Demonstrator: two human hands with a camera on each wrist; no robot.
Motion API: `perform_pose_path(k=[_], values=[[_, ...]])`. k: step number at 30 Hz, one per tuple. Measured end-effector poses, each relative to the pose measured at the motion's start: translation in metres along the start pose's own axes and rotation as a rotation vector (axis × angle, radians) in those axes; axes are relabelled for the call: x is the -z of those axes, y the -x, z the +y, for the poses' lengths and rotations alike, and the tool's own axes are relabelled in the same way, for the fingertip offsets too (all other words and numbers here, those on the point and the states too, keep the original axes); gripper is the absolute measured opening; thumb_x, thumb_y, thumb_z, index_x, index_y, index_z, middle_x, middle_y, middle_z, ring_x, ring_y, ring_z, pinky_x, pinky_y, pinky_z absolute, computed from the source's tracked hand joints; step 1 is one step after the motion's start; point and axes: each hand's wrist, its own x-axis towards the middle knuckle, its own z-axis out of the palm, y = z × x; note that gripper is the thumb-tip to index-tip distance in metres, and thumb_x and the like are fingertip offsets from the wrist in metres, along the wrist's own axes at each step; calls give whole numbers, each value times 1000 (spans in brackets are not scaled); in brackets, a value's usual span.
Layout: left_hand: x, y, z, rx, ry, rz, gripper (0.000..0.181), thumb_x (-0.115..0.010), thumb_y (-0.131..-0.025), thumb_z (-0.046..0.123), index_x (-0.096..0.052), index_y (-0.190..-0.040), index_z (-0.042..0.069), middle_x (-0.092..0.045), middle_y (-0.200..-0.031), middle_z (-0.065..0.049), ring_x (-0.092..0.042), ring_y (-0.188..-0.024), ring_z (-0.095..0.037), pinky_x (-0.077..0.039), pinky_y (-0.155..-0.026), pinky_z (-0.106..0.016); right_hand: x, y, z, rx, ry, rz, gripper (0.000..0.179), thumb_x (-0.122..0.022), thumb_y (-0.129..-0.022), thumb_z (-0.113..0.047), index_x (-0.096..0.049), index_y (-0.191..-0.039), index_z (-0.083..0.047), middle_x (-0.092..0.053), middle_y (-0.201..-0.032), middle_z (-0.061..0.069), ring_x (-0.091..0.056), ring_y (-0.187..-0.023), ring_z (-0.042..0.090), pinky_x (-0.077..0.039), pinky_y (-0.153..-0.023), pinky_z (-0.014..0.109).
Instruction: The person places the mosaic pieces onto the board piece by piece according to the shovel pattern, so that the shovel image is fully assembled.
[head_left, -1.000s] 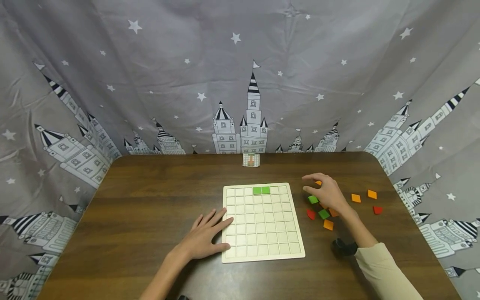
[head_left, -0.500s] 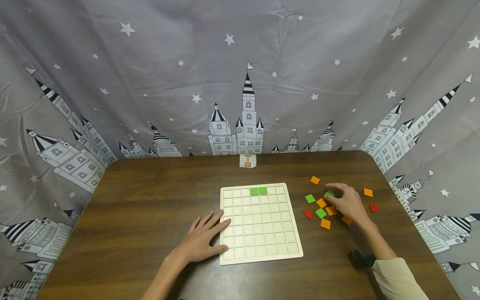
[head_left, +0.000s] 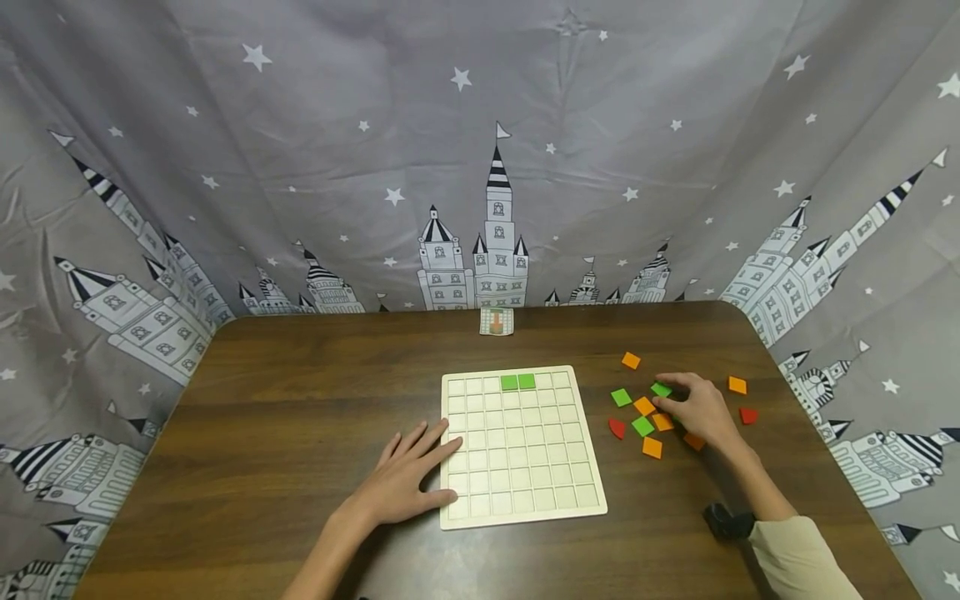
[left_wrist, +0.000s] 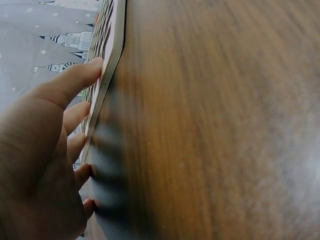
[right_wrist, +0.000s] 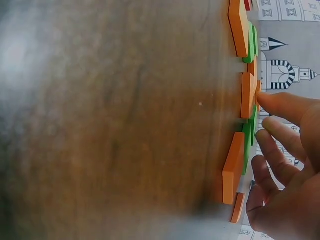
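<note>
The left hand (head_left: 408, 479) rests with spread fingers on the left edge of a cream grid board (head_left: 525, 500); in the left wrist view, its thumb (left_wrist: 75, 82) lies against the board's rim. Two green square tiles (head_left: 518, 382) sit side by side in the board's top row. The right hand (head_left: 701, 408) is over the loose tiles, thumb and index finger apart at either side of a green tile (head_left: 661, 389). In the right wrist view, the right hand's thumb (right_wrist: 285, 105) and loosely bent fingers are close to the row of tiles, with a gap between thumb and index finger.
Several orange tiles (head_left: 652, 448), green tiles (head_left: 621, 397) and two red rounded tiles (head_left: 617, 429) lie scattered right of the board. A small pattern card (head_left: 497, 322) lies at the table's back edge, before a grey castle-print curtain (head_left: 337, 167).
The right hand has moved right from the near-left side of the scattered tiles to the green tile and lowered slightly there. The left hand stays on the board's edge. The view has shifted slightly.
</note>
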Motion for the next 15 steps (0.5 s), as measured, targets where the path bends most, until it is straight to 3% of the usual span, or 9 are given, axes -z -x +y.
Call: perform_pose_path(k=[15], values=[[0,1,-1,-11,-6,5,71,-68,-92,48,-45,-152,18,-27,-162,-11,-18,-148,-40,-10,-111,-69,-2,-1,-1,-9,13,-8,40,-72,-91,-11,-64,-126,7,-52,-131,34,-48,-120,52,-38,-97,65]])
